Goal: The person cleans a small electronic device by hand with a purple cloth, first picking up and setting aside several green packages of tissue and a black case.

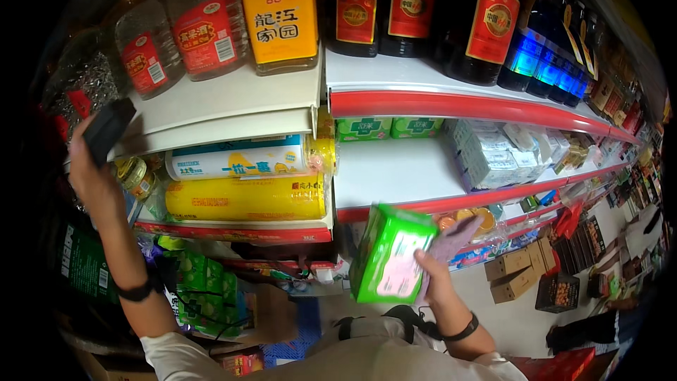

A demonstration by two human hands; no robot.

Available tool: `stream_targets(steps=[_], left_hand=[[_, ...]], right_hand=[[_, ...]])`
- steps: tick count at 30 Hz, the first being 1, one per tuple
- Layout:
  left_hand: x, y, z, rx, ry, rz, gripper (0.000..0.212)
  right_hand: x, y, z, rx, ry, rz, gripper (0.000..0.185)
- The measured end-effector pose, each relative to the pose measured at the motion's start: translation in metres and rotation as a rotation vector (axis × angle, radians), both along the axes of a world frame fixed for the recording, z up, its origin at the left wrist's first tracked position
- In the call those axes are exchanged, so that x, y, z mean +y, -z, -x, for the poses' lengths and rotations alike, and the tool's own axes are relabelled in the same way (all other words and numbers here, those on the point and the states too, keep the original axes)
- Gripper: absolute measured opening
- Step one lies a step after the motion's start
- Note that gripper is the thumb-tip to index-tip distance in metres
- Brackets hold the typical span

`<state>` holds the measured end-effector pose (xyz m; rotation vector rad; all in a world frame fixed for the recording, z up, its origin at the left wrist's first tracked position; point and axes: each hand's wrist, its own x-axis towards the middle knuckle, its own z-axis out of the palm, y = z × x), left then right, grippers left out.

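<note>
My left hand (95, 164) is raised at the left, closed around a dark block-like object (109, 129) near the edge of the upper cream shelf (232, 95). At the lower centre my right hand (436, 278) grips a green package (394, 254) with a pale pink and white panel, together with a mauve cloth (455, 241). This package is tilted in front of the red-edged white shelf (391, 169). Similar green packs (365, 128) stand at the back of that shelf. What the dark object is I cannot tell.
Dark bottles with red labels (407, 10) and clear liquor bottles (206, 26) line the upper shelves. Yellow and white wrapped rolls (246, 198) lie at the left. Cardboard boxes (513, 275) sit on the floor, near a person's dark-clothed leg (587, 330) at lower right.
</note>
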<state>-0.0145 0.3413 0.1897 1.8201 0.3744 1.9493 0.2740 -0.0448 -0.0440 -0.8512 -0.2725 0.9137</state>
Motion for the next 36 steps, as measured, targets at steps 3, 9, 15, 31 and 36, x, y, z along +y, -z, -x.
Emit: stream_targets(steps=[3, 9, 15, 31, 36], left_hand=[[-0.067, 0.030, -0.005, 0.112, 0.240, -0.171, 0.057], [-0.161, 0.106, -0.037, 0.337, 0.191, -0.108, 0.072], [-0.206, 0.162, -0.067, 0.354, 0.128, 0.142, 0.068], [-0.306, 0.166, -0.227, 0.471, 0.535, 0.056, 0.055], [-0.328, 0.166, -0.255, 0.487, 0.546, 0.039, 0.059]], right_hand=[[0.027, -0.031, -0.041, -0.063, 0.013, 0.013, 0.061], [0.083, -0.047, -0.131, -0.601, 0.365, 0.036, 0.049], [0.063, -0.038, -0.090, -0.963, 0.601, -0.015, 0.037], [-0.038, -0.020, -0.054, -0.882, -0.024, -0.197, 0.097], [-0.064, -0.021, -0.083, -0.927, 0.030, -0.194, 0.079]])
